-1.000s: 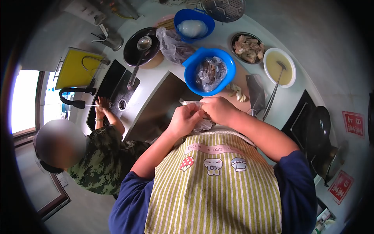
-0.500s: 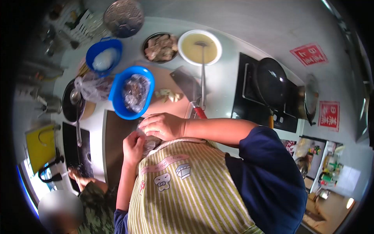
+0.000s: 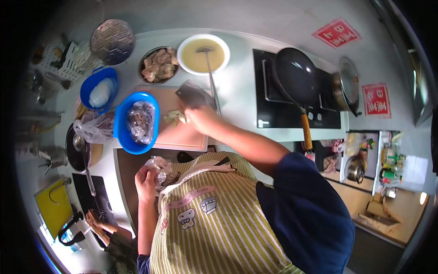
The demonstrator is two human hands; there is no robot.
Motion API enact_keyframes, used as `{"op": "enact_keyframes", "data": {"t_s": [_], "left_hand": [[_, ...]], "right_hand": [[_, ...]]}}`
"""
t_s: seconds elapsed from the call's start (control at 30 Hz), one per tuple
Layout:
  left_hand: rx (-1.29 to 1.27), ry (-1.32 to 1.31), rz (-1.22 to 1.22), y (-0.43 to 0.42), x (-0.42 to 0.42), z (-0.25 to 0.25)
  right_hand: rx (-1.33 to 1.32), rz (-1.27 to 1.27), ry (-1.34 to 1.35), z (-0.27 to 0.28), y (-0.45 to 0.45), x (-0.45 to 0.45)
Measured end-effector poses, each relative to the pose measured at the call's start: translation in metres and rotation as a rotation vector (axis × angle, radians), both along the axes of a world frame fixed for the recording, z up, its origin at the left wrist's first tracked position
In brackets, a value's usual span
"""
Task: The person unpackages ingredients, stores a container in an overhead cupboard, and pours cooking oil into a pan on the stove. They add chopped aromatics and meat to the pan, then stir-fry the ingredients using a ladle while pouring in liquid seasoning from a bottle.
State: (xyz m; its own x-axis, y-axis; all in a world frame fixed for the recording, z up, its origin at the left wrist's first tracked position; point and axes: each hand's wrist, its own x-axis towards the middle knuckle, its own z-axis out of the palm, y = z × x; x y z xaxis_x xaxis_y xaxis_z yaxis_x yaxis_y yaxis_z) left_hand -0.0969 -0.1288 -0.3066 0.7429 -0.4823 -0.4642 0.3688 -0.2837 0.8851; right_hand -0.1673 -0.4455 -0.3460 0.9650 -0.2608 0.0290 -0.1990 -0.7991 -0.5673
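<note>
My left hand [image 3: 146, 181] is closed on a clear plastic bag [image 3: 159, 165] in front of the apron, below the counter edge. Something brownish shows inside the bag, too unclear to name. Over the pink cutting board [image 3: 171, 138], my right hand [image 3: 200, 118] has its fingers drawn together at a small pile of pale garlic pieces [image 3: 172, 118]. The blade of a cleaver [image 3: 194, 94] lies just beyond that hand, and its handle is hidden under the hand and wrist. A blue basket [image 3: 156, 123] lined with plastic wrap, dark food inside, overlaps the board's left side.
Behind the board stand a bowl of meat [image 3: 159, 65] and a white bowl [image 3: 181, 65] of yellowish liquid with a ladle. A wok [image 3: 296, 75] sits on the black stove at right. At lower left, another person's hands [image 3: 96, 221] are near the sink.
My right hand has left the plastic bag and reached forward to the garlic on the board. My left hand still grips the bag. The view has shifted to the right.
</note>
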Motion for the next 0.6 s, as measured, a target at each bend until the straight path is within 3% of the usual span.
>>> {"op": "enact_keyframes", "data": {"t_s": [0.1,0.13,0.23,0.27,0.33,0.4,0.43,0.47,0.53,0.57,0.6], "left_hand": [[-0.029,0.038,-0.035,-0.002,-0.001,0.004],[-0.113,0.015,-0.013,-0.003,-0.006,0.0],[-0.137,0.041,0.033,-0.014,-0.028,0.01],[-0.103,0.019,0.005,-0.02,-0.037,0.014],[-0.029,-0.033,-0.007,-0.03,-0.048,0.023],[-0.015,0.059,0.156,-0.064,-0.075,0.069],[-0.031,0.038,0.155,-0.061,-0.075,0.062],[0.035,0.079,0.182,-0.066,-0.082,0.076],[-0.009,-0.004,0.167,-0.06,-0.082,0.066],[-0.044,0.007,0.228,-0.056,-0.085,0.061],[-0.1,0.062,0.273,-0.054,-0.088,0.063]], "right_hand": [[0.035,-0.07,-0.065,0.102,-0.004,-0.125],[0.157,-0.226,-0.194,0.112,-0.026,-0.176],[-0.171,-0.96,0.281,0.148,-0.16,-0.304],[-0.369,-0.918,0.247,0.118,-0.209,-0.347],[-0.67,-0.535,0.4,-0.033,-0.34,-0.465],[-0.366,-0.798,0.617,-0.06,-0.346,-0.456],[-0.255,-0.882,0.72,-0.089,-0.362,-0.466],[-0.414,-0.623,0.546,-0.105,-0.369,-0.474],[-0.292,-0.755,0.799,-0.106,-0.378,-0.457],[-0.307,-0.726,0.729,-0.142,-0.406,-0.472],[-0.214,-0.795,0.818,-0.113,-0.39,-0.45]]}}
